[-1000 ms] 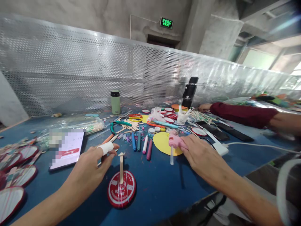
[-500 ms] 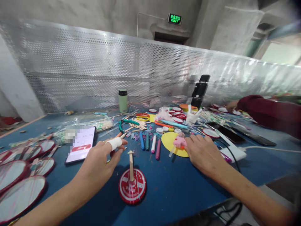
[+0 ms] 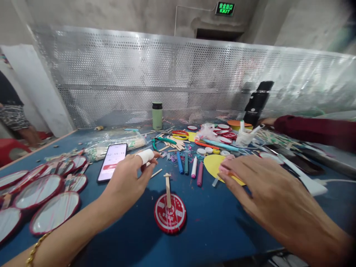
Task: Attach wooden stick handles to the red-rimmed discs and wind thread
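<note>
Your right hand [image 3: 267,193] covers most of the pink glue gun [image 3: 226,168] at its ten o'clock; the phone's [image 3: 112,162] screen text is too small to read.

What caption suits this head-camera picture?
Two bare hands, left hand and right hand, hover beside a red disc with an upright wooden stick.
</note>
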A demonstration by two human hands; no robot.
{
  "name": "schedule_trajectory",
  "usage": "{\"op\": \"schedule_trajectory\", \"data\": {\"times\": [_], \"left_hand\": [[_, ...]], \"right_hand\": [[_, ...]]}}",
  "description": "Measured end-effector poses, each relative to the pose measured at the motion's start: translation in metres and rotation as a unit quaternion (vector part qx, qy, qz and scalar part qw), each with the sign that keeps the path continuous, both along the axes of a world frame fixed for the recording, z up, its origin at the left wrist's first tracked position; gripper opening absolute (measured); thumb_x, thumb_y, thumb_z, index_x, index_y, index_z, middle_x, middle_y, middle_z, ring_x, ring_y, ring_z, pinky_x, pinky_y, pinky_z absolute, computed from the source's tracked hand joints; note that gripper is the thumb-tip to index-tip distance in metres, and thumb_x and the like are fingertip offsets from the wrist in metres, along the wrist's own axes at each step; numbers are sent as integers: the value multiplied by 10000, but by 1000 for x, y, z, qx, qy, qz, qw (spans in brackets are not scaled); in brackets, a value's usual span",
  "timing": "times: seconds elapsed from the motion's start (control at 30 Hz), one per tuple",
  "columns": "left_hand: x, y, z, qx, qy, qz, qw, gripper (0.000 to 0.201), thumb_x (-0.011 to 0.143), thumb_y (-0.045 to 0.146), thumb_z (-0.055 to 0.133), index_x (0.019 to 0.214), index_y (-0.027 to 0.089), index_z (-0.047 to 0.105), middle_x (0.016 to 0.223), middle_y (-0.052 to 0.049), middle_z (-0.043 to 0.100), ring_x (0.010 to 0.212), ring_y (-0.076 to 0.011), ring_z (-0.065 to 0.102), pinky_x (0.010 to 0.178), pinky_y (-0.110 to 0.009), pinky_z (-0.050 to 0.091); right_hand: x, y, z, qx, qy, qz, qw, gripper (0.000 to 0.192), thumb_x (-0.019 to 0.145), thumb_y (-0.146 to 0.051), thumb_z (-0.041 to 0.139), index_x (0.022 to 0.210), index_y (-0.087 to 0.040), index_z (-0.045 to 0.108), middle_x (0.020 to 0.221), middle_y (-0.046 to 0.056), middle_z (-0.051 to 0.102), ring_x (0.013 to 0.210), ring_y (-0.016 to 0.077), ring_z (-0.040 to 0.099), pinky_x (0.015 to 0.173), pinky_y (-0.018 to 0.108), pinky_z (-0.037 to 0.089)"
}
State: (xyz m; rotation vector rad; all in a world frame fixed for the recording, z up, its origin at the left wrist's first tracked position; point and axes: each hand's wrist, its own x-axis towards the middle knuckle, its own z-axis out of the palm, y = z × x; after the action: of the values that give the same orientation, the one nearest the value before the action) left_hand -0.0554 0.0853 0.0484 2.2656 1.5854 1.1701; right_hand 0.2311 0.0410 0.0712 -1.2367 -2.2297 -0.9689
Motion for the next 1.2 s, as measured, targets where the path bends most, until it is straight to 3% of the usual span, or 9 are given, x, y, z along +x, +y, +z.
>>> {"op": "schedule_trajectory", "data": {"times": [0.07, 0.13, 0.33, 0.4, 0.57, 1.2], "left_hand": [[-2, 3, 3, -5, 6, 2, 1000, 273, 897, 280, 526, 1071, 197, 720, 1077, -53, 759, 899, -217, 657, 791, -319, 477], [-3, 7, 3, -17, 6, -3, 1000, 240, 899, 273, 525, 1023, 183, 711, 1117, -61, 745, 850, -200, 643, 753, -312, 467], [-2, 19, -13, -78, 77, -7, 994, 107, 864, 210, 579, 896, 164, 670, 902, -59, 720, 721, -187, 585, 654, -306, 419], [-1, 22, -19, -84, 97, -24, 991, 112, 845, 194, 613, 934, 166, 675, 883, -52, 702, 740, -196, 586, 663, -308, 413], [4, 28, -25, -80, 114, -59, 989, 379, 851, 167, 625, 1229, 199, 629, 929, -47, 689, 752, -204, 592, 674, -311, 409], [11, 34, -30, -65, 138, -80, 985, 319, 861, 190, 611, 1178, 215, 628, 968, -47, 706, 758, -199, 600, 663, -303, 415]], "right_hand": [[-27, -1, 12, -22, 27, 64, 997, 297, 1011, -228, 409, 889, -168, 673, 844, 74, 691, 768, 220, 604, 761, 354, 381], [-50, 8, 18, -47, 67, 88, 993, 251, 989, -213, 471, 847, -179, 675, 784, 44, 689, 724, 200, 607, 750, 341, 379], [-76, 45, 1, -211, 83, 19, 974, 169, 964, -240, 548, 858, -190, 669, 851, 29, 705, 730, 186, 621, 637, 306, 327], [-76, 51, -10, -249, 64, -2, 966, 174, 969, -208, 523, 873, -190, 668, 882, 33, 696, 730, 179, 625, 605, 303, 304], [-79, 56, -25, -309, 24, -3, 951, 207, 972, -180, 485, 877, -184, 669, 891, 41, 686, 748, 176, 640, 595, 301, 306], [-90, 54, -29, -333, 12, -25, 942, 263, 995, -264, 442, 953, -202, 694, 967, 46, 710, 830, 224, 690, 641, 311, 386]]}}
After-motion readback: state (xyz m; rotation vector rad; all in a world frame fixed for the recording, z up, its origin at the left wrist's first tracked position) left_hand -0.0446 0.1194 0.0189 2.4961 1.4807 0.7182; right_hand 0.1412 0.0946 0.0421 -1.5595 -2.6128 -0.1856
